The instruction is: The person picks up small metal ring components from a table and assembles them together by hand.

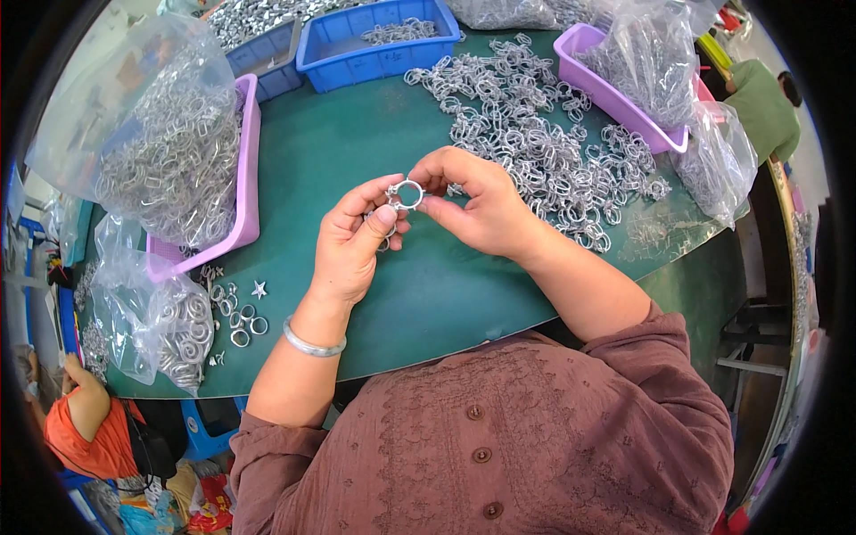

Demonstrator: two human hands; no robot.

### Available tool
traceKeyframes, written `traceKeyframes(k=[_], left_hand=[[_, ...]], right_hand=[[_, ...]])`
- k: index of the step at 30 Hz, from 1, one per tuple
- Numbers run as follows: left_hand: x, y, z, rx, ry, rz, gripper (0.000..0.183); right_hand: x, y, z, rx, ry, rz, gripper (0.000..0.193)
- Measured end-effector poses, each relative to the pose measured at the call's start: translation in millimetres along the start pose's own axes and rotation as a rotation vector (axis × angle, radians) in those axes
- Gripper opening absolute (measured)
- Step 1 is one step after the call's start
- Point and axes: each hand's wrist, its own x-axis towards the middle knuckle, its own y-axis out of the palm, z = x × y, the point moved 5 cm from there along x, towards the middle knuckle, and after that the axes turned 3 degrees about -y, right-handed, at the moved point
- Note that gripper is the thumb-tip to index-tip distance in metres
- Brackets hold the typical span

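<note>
Silver metal fills this scene: a small ring-shaped clamp [408, 193] is pinched between both hands above the green table [357, 143], near the middle of its cloth. The left hand [352, 241] grips the clamp's near-left side with thumb and fingers curled in, and it seems to keep another small metal piece tucked under its fingers, though that is hard to make out. The right hand [477, 201] closes thumb and forefinger on the ring's right side. A silver bangle [312, 343] sits on the left wrist. On the table beyond the right hand lies a wide loose heap of clamps [535, 143]. At the table's left edge a purple tray [247, 169] holds a clear bag of clamps [169, 152], and nearer the front-left corner a smaller bag [169, 325] lies beside a few loose rings [241, 321]. At the table's far edge stand blue bins [374, 40], and at its far right another purple tray [615, 98] carries a bag.
</note>
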Motion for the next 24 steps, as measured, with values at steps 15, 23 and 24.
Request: traceKeyframes(k=[15, 23, 24], left_hand=[[2.1, -1.8, 9.4, -0.307, -0.179, 0.078, 0.027], [1.4, -1.0, 7.4, -0.299, -0.150, 0.057, 0.030], [1.7, -1.1, 7.4, -0.299, -0.150, 0.056, 0.030]], right_hand=[[2.2, 0.2, 0.4, -0.014, -0.024, -0.008, 0.020], [2.5, -0.9, 5.6, 0.013, -0.040, 0.004, 0.021], [3.0, -1.1, 5.8, 0.016, -0.040, 0.008, 0.021]])
